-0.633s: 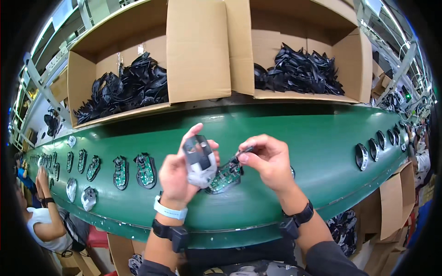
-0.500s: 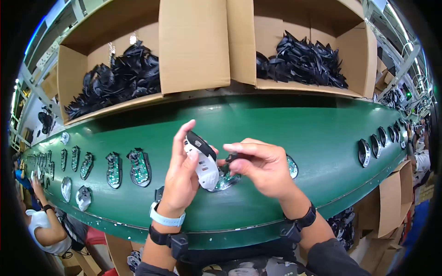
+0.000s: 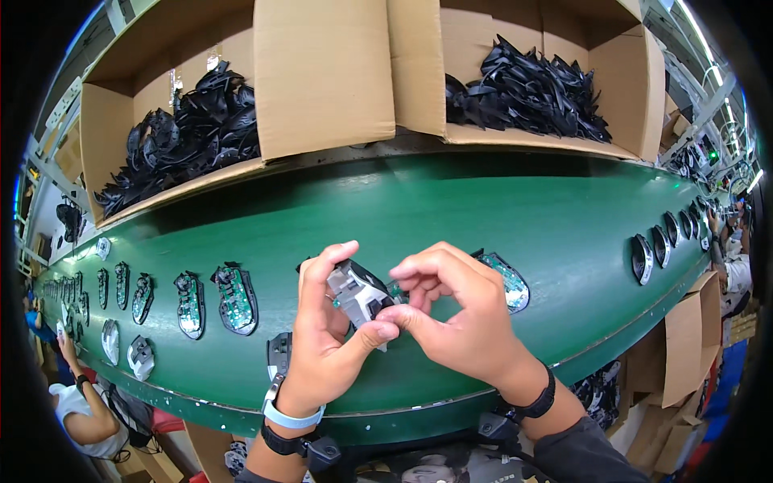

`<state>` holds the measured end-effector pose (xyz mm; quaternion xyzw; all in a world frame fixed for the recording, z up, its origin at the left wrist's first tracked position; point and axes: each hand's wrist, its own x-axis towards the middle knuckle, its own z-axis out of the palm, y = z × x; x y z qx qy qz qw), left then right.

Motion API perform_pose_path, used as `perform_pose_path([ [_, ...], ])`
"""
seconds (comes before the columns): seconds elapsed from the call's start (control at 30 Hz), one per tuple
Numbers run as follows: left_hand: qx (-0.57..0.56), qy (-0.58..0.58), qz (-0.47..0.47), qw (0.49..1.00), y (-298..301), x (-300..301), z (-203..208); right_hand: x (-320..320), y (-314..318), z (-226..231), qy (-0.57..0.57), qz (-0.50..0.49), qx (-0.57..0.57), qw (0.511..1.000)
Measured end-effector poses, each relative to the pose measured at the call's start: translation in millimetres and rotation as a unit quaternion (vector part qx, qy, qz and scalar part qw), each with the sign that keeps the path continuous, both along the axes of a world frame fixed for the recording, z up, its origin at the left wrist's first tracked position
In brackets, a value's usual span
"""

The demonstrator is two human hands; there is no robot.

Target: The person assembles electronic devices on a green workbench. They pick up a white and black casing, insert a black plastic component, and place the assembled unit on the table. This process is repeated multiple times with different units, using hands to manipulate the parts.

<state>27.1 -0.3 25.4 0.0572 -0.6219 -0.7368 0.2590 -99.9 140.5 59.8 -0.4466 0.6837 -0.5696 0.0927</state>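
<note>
My left hand [image 3: 326,330] holds a white-and-black computer mouse shell [image 3: 358,294], tilted, with its grey inner side partly showing. Close against the shell's right end is my right hand [image 3: 459,310], its fingers curled and its thumb pressed at the edge near a small black part [image 3: 375,307]. Whether the right fingertips also hold something small is hidden. Behind my hands lies a mouse base with a green circuit board, mostly covered. To the right of them another mouse base [image 3: 509,283] rests on the green belt [image 3: 451,374].
Several mouse bases with circuit boards [image 3: 235,298] line the left side, with loose shells [image 3: 140,358] nearer. Dark mouse bodies [image 3: 641,259] stand at the right. Two cardboard boxes [image 3: 326,80] of black plastic pieces [image 3: 535,97] stand behind. A co-worker's arm [image 3: 93,402] is at far left.
The shell has turned in my left hand, showing its inner side. My right hand, which pinched a small black part apart from the shell, is now against the shell. The view has shifted slightly.
</note>
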Motion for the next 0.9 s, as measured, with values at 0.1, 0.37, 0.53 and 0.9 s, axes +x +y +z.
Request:
perform_pose_path([
  [0.1,0.048,0.027,0.023,0.998,-2.3,1.5,4.6,3.4,-3.4,-6.9,-0.056,0.063,-0.018,0.996],
  [0.37,0.01,0.077,0.161,0.984,-103.0,43.3,29.7,-9.2,-112.7,71.7,0.239,0.147,-0.049,0.959],
  [0.53,-0.215,0.081,0.303,0.925,-136.9,53.1,-10.0,-34.9,-282.7,66.8,0.535,0.088,0.162,0.824],
  [0.9,-0.272,0.109,0.352,0.889,-139.9,53.1,-35.2,-52.8,-365.0,22.5,0.553,0.003,0.284,0.783],
])
